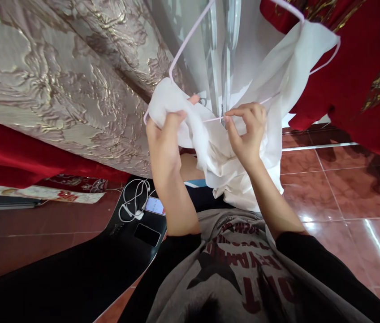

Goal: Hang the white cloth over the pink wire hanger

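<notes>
Garment: a thin white fabric garment (260,112) hangs bunched over a pale pink wire hanger (190,40), in front of the person's chest and above the glossy red-brown tiled floor (327,179).
Hanger: its left shoulder bend is buried in cloth at the left hand; its lower bar runs across to the right hand; its right end loops out of the cloth near the red embroidered fabric (371,67).
Risk, slipping: the cloth looks light and loose, so it could likely slide off the hanger's sloping arm if the left hand lets go before the fabric is seated on both shoulders.
Risk, snagging: the thin bar pinched at the right hand could catch the weave and pull a thread if tugged sideways.
Risk, dropping: a fall would probably land the white cloth on the floor or on the black glossy surface (123,242) with the white earphone cable (132,202) and phone (154,205).
Left hand (165,139) grip: closed, fingers curled around a wad of the white fabric at the hanger's left bend.
Right hand (248,132) grip: thumb and forefinger pinched together on the lower bar, the other fingers loosely curled against the cloth.
Surroundings: a beige and gold brocade curtain (58,80) hangs at the left.
</notes>
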The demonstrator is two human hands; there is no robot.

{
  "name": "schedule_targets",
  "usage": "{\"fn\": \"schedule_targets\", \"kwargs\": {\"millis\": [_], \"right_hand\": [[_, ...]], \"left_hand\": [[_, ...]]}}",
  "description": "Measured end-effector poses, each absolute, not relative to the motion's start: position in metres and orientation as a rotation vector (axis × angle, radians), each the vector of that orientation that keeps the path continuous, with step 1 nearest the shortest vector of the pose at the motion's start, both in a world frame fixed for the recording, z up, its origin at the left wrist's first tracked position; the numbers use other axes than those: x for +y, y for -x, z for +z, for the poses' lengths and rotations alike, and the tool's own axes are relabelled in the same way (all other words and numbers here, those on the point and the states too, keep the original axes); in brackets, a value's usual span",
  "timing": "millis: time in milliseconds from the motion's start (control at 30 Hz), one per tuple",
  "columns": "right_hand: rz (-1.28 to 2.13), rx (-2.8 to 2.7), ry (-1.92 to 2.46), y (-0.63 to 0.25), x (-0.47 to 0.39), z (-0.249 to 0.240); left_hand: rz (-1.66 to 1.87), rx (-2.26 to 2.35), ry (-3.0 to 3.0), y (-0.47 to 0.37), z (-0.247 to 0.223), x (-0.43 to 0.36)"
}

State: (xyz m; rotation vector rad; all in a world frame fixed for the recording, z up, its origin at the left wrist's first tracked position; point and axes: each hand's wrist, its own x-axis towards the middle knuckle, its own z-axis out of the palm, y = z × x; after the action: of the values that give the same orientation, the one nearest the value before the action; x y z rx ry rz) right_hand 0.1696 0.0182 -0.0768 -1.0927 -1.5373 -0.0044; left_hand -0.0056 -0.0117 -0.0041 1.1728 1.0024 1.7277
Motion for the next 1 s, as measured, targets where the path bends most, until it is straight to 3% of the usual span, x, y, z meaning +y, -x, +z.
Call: {"fn": "schedule_targets", "kwargs": {"millis": [200, 300, 467, 667, 1000], "right_hand": [[0.046, -1.55, 1.084, -0.17, 0.009, -0.074], [0.059, -1.555, 1.098, -0.169, 0.012, -0.077], [0.084, -1.57, 1.113, -0.168, 0.019, -0.08], [-0.001, -1.552, 1.104, -0.16, 0.012, -0.08], [0.128, -1.698, 0.995, -0.165, 0.002, -0.073]], "left_hand": [[1.727, 0.709, -1.06, 0.026, 0.022, -0.011], [1.897, 0.736, -1.052, 0.051, 0.017, -0.005], [2.207, 0.904, -0.914, 0.065, -0.039, 0.003], [2.157, 1.274, -0.891, 0.042, -0.11, 0.006], [2.01, 0.974, -1.006, -0.01, -0.068, -0.005]]}}
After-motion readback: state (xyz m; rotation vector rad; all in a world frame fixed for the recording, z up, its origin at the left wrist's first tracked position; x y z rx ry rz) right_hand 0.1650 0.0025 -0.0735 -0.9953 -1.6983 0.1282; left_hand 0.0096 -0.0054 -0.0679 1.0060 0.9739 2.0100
